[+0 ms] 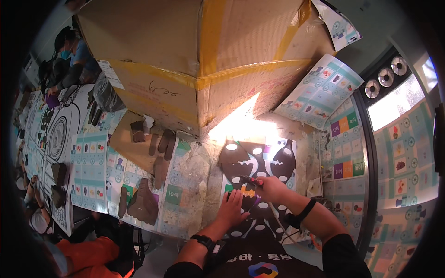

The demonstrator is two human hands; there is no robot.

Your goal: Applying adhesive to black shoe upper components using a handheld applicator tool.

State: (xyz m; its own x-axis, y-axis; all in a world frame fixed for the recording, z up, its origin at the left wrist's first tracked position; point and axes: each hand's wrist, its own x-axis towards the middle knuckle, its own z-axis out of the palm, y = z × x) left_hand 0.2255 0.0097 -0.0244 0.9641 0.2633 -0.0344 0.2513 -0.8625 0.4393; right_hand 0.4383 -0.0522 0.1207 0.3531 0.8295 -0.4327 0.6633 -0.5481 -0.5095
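Observation:
Dark brown flat cut pieces [234,159] with white round spots lie on printed sheets before me. My right hand [271,189] is closed round a small tool [252,180], dark with a reddish part; its exact kind I cannot make out. The tool's front end is over the middle of the spotted pieces. Just left of it, my left hand [232,208] lies flat with fingers stretched, pressing on the nearer spotted pieces [262,207]. A pale cord or hose runs beside my right forearm.
Tall cardboard panels [162,92] with yellow tape stand around the work spot, brightly lit at their foot. More brown pieces [143,204] lie on the left. Printed sheets [320,92] cover the right side. Other people [79,55] sit or stand at the far left.

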